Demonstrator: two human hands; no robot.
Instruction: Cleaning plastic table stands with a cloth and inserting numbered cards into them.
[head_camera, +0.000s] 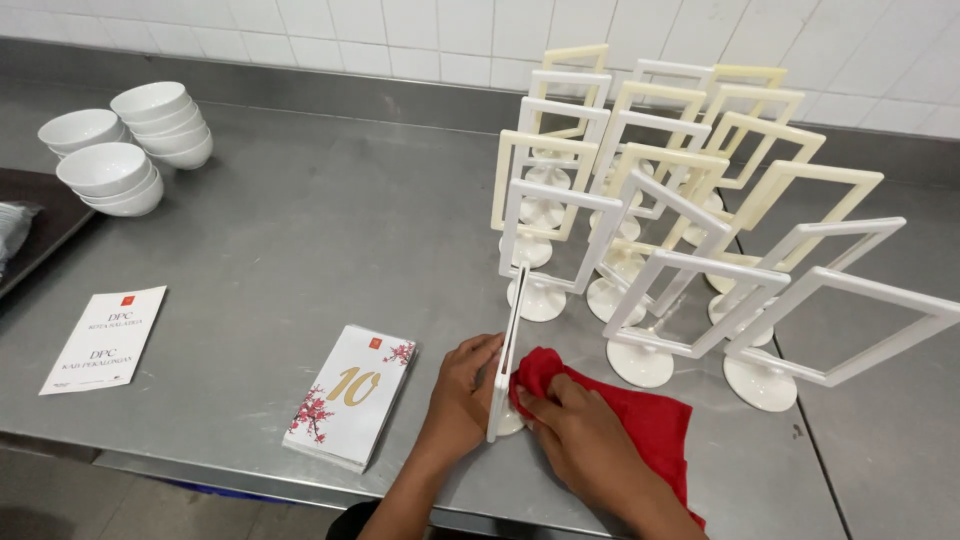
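My left hand (462, 385) is clamped on a white sign frame (505, 365) near the counter's (300, 230) front edge, holding it upright and edge-on so it stays steady. My right hand (580, 435) is closed on a red cloth (640, 415), pressing it against the frame's far face. Its round foot is mostly hidden behind the cloth. Beyond, toward the back edge, stand more frames (640, 210); white bowls (125, 140) sit at the back left corner.
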